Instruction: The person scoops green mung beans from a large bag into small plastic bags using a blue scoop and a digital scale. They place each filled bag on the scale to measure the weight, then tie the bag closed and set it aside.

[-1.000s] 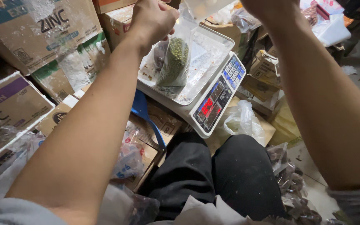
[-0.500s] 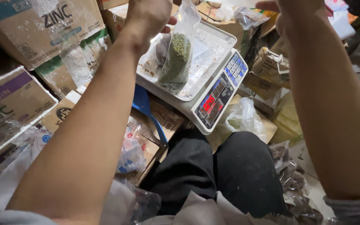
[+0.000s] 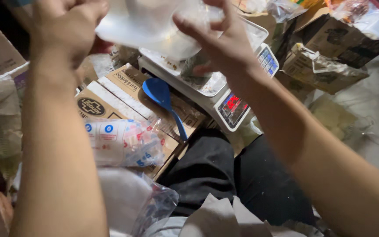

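Head view: your left hand [image 3: 64, 30] is clenched on the left edge of a clear plastic bag [image 3: 150, 26], and your right hand [image 3: 222, 41] pinches its right edge, so the bag hangs stretched between both grips, raised close to the camera and above the white digital scale [image 3: 224, 94]. What the bag holds is too blurred to tell, though something greenish shows behind your right palm, over the scale's tray.

The scale sits tilted, its lit red display facing you at the near corner, almost touching your dark trouser leg [image 3: 216, 175]. Just left of it a blue plastic spoon [image 3: 163, 103] lies on a flat cardboard box [image 3: 123, 101], its handle pointing toward your knee. A printed packet wrapped in clear film [image 3: 119, 140] lies on the near end of that box, beneath your left forearm.

Room is tight: cartons and bags crowd the far right [image 3: 325, 61], more boxes press in on the left, and the only open gap is the pale floor [image 3: 369, 127] outside your right forearm.
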